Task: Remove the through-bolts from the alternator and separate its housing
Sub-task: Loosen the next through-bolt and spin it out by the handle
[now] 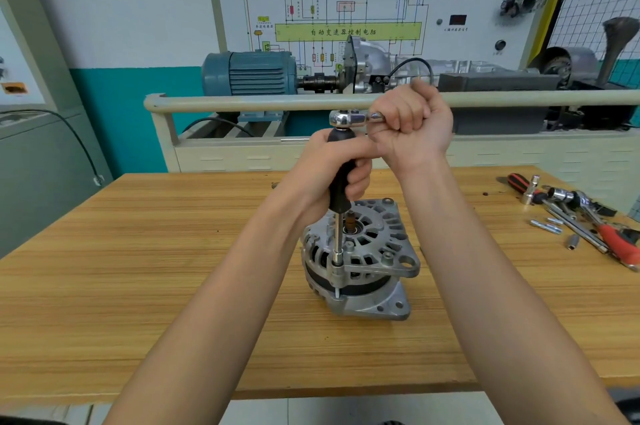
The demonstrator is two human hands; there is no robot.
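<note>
I see my left hand (pixel 332 175) gripping the black-handled socket driver (pixel 341 182) upright on the grey metal alternator (pixel 360 262), mid wooden surface (pixel 138 286); my right hand (pixel 412 123) clenches the chrome ratchet (pixel 349 118).

Wooden workbench (pixel 138 286) up close, pale tiled floor (pixel 311 410) just beneath its near edge. Beyond, a white-and-teal wall (pixel 121 43), grey cabinet (pixel 41 165) left, wiring-diagram board (pixel 346 9) far centre.

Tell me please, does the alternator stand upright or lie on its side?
Upright. The alternator rests on the wooden table with its shaft end pointing up, and the black-handled driver comes down onto it vertically.
</note>
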